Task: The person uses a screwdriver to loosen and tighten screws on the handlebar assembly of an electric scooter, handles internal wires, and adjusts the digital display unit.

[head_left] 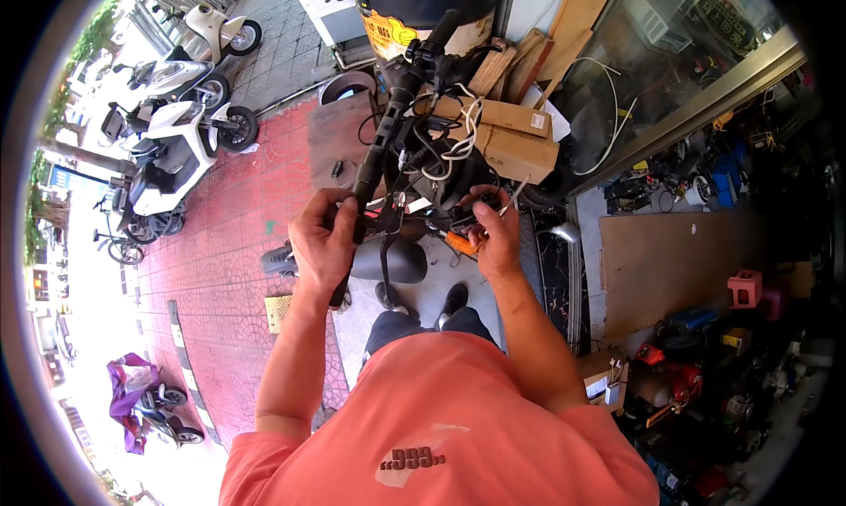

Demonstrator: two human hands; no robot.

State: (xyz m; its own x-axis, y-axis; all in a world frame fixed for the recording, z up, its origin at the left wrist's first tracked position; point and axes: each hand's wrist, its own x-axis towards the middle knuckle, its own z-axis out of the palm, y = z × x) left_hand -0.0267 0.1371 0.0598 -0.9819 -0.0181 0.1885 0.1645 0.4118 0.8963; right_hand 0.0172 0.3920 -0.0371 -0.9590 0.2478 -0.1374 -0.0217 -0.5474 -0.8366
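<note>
A long black handlebar (383,140) slants across the middle of the view, with cables and fittings hanging off it. My left hand (324,242) is closed around its near part, the thumb pressed along the bar. My right hand (493,233) is closed at a small dark part among black wires, right of the bar; the fingers hide most of it. An orange piece (461,243) shows just beside those fingers, its kind unclear. Loops of white cable (458,145) hang over the wiring beyond my right hand. Below both hands is a dark rounded seat (397,261).
Cardboard boxes (520,154) and wood offcuts (515,70) stand beyond the handlebar, near a black barrel (423,0). A glass door frame (687,105) borders a cluttered shop on the right, with a pink stool (745,288). Parked scooters (176,145) line the left pavement.
</note>
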